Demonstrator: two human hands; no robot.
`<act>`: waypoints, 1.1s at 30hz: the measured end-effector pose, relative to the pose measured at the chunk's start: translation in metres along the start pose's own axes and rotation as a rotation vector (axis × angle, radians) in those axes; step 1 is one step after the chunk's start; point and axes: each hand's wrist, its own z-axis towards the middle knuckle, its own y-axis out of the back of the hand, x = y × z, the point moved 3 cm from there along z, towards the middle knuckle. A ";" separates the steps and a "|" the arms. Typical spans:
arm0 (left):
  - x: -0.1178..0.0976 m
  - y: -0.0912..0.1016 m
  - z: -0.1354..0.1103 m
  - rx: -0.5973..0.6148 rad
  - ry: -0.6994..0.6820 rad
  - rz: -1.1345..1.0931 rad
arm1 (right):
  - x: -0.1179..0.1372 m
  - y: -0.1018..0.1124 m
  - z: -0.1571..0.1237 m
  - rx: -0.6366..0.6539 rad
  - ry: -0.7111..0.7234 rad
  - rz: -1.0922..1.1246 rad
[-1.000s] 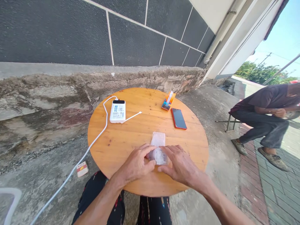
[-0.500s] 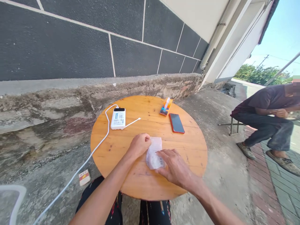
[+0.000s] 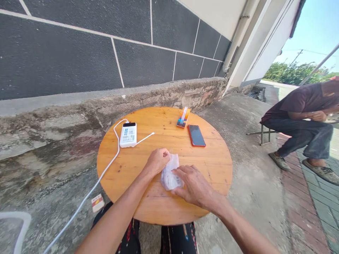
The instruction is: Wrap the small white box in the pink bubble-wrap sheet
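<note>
A small clear plastic packet (image 3: pixel 170 174) with a printed label lies near the front of a round wooden table (image 3: pixel 212 165). My left hand (image 3: pixel 157 160) is closed in a pinch on the packet's upper left edge and lifts it slightly. My right hand (image 3: pixel 192 184) presses down on the packet's lower right side with its fingers bent over it. Part of the packet is hidden under my right fingers.
A white power bank (image 3: pixel 128 134) with a white cable (image 3: pixel 87 196) lies at the table's back left. A red phone (image 3: pixel 196 135) and an orange packet (image 3: pixel 183 118) lie at the back right. Another person (image 3: pixel 304 121) sits at the right. A small box (image 3: pixel 97 202) lies on the ground.
My left hand has moved from flat beside the packet to pinching its upper edge and folding it up. The right hand has stayed on the packet. The camera has shifted a little.
</note>
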 end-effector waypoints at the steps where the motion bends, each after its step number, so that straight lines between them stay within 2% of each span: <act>1: 0.000 0.000 0.000 -0.005 0.004 0.023 | 0.000 0.001 0.001 0.003 -0.001 0.001; 11: -0.011 0.003 -0.009 -0.024 0.043 0.236 | -0.003 0.016 0.021 0.164 0.070 0.065; 20: -0.002 0.008 -0.001 0.026 0.060 0.314 | -0.019 0.023 0.045 0.356 0.004 0.293; 26: 0.001 0.012 0.005 0.063 0.065 0.303 | -0.029 0.018 0.054 0.312 0.012 0.430; 29: 0.003 0.012 0.008 0.076 0.074 0.287 | -0.037 0.013 0.055 0.269 -0.038 0.522; 33: 0.004 0.013 0.009 0.086 0.071 0.264 | -0.045 0.010 0.058 0.233 -0.040 0.502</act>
